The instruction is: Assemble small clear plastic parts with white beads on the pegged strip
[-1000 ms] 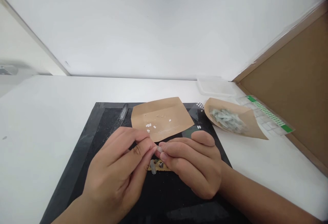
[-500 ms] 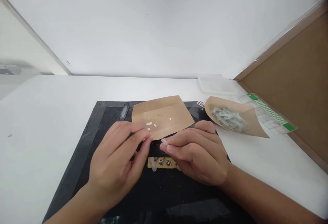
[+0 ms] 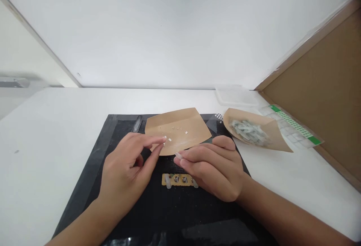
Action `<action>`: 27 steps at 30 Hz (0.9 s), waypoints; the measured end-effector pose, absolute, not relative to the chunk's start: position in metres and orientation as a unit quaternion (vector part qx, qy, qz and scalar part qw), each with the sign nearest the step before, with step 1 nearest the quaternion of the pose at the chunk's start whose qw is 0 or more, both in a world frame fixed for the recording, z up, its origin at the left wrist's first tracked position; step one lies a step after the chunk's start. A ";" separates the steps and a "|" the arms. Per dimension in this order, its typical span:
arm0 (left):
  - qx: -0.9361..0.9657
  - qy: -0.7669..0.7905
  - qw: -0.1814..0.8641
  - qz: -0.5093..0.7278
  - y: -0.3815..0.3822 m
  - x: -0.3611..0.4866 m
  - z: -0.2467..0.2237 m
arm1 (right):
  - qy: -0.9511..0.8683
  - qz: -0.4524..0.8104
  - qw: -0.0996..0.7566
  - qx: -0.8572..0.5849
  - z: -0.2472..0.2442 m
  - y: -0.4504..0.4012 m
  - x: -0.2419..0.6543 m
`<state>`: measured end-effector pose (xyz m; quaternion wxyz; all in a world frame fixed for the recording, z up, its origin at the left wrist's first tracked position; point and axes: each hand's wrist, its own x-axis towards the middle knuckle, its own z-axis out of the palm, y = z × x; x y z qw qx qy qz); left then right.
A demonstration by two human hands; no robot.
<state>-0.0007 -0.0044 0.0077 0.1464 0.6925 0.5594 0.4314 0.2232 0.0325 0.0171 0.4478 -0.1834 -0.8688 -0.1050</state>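
Translucent strip point(image 3: 179, 156), pale and slender, with one end exposed: I see it pinched between thumb and forefinger of the right hand point(image 3: 214, 169), just off the near edge of the kraft-paper sheet point(image 3: 191, 120). The left hand point(image 3: 128, 163) has parted from it and now reaches over the sheet's near-left corner, leaving the strip to the right alone. The left fingertips stand narrowly apart beside white pellets point(image 3: 170, 139); I cannot tell whether they hold one. Nearer than the sheet lies a yellow strip with metal domes point(image 3: 180, 180).
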 end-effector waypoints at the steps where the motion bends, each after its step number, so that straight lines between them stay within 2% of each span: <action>1: 0.690 0.549 0.183 0.434 -0.005 -0.001 0.008 | -0.871 -0.110 0.442 -0.182 0.018 0.033 0.224; 6: 0.678 0.496 0.332 0.428 -0.007 0.002 0.011 | -0.881 -0.132 0.421 -0.168 0.021 0.032 0.224; 13: 0.667 0.471 0.368 0.445 -0.007 0.004 0.017 | -0.895 -0.150 0.391 -0.153 0.023 0.032 0.227; 17: 0.689 0.465 0.335 0.443 -0.008 0.003 0.019 | -0.895 -0.155 0.390 -0.150 0.022 0.031 0.227; 27: 0.802 0.360 0.113 0.463 -0.008 0.001 0.016 | -0.889 -0.158 0.399 -0.160 0.022 0.031 0.225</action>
